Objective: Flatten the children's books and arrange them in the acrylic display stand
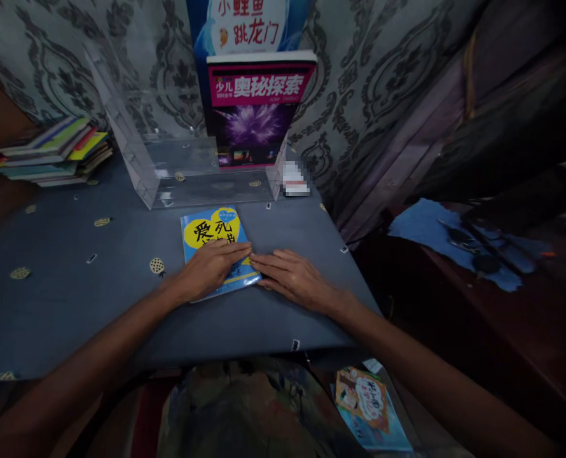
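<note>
Nearest, a dark, multicoloured patterned garment covers the lap, and an orange-and-blue illustrated book lies below the table edge at the right. A dark blue-grey tablecloth printed with yellow pineapples spreads beyond. On it a thin blue paperback with a yellow heart-shaped title panel lies slightly askew, front cover up. The left hand rests across its cover, fingers straight and close together. The right hand touches its right edge, fingers also straight and close together; whether its thumb pinches the edge, I cannot tell. Off to the right, a ragged light-blue cloth bearing dark objects lies on a dark red surface. Behind the paperback stands a clear plastic display rack holding a magenta-and-black book, with a taller blue picture book behind that. A mixed pile of books sits left of the rack, before grey damask-patterned wallpaper.
</note>
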`<state>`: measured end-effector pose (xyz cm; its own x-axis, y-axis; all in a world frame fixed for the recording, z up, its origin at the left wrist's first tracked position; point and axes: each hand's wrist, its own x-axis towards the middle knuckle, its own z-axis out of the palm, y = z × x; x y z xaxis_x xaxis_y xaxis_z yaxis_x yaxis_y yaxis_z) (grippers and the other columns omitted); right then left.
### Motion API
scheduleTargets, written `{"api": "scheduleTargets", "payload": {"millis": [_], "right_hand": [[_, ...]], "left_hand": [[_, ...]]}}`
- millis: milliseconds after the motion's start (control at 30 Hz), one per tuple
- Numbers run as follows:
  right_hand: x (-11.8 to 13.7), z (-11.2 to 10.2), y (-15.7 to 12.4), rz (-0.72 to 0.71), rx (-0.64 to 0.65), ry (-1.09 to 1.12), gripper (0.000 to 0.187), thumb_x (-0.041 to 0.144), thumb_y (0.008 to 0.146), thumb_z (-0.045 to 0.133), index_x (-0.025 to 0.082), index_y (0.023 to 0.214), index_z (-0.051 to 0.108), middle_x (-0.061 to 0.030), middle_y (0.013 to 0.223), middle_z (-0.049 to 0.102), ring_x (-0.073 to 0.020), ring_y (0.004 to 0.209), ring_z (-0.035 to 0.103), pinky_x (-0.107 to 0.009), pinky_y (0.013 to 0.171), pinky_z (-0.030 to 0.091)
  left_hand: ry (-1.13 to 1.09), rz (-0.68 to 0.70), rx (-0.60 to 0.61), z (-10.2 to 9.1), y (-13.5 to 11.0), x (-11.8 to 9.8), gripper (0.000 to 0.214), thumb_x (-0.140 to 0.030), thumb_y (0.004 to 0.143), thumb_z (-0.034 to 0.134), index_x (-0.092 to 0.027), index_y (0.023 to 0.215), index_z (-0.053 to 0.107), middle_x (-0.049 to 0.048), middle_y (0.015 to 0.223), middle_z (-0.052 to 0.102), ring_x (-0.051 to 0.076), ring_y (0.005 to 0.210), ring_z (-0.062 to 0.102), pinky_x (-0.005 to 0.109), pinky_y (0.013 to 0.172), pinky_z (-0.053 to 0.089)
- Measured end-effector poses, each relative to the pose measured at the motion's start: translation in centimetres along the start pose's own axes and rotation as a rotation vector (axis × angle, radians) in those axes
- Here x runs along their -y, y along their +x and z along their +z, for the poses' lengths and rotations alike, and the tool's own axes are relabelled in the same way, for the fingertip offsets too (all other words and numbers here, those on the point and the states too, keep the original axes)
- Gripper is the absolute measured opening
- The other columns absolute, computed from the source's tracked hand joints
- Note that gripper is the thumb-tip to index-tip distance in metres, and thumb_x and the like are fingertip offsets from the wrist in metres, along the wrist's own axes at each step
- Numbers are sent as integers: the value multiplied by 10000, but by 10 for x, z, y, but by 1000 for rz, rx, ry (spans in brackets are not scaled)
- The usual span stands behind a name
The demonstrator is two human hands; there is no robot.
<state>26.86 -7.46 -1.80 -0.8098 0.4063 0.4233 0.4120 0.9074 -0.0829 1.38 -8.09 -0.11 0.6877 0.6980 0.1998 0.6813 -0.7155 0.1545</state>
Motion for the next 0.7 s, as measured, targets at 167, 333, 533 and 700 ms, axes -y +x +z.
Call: {"api": "scheduleTargets", "payload": {"millis": [167, 333, 533, 700], "right_hand": [[3, 2, -4, 14, -29, 11, 318, 297, 1054, 496, 183, 1270, 700, -113, 1258, 741, -213, 1007, 713, -391, 911, 573], [2, 3, -4, 6, -43, 9, 312, 305, 1042, 528, 151, 1247, 704, -110, 1259, 742, -220, 951, 709, -380, 847, 574], [5, 2, -4, 27, -38, 27, 316, 312, 1035, 543, 149, 1256, 698, -112, 1259, 741, -225, 1000, 703, -393, 901, 565], [12, -1, -8, 10, -54, 23, 313, 283, 1040, 525, 144, 1257, 701, -122, 1242, 747, -227, 1000, 708, -395, 899, 566]], "left_hand": [[-18, 72, 44, -4, -1, 6, 488, -76, 975, 405, -191, 1423, 562, 85, 1426, 639, 204, 1247, 618, 420, 1034, 495], [24, 65, 28, 2, -3, 4, 498, -82, 992, 379, -187, 1452, 537, 100, 1445, 620, 218, 1197, 624, 425, 991, 501], [21, 50, 34, 2, -5, 5, 504, -106, 1007, 353, -212, 1467, 528, 93, 1453, 614, 225, 1207, 610, 438, 994, 487], [7, 60, 76, -5, -7, 3, 501, -97, 984, 403, -256, 1429, 568, 46, 1467, 607, 228, 1226, 604, 435, 1014, 471]]}}
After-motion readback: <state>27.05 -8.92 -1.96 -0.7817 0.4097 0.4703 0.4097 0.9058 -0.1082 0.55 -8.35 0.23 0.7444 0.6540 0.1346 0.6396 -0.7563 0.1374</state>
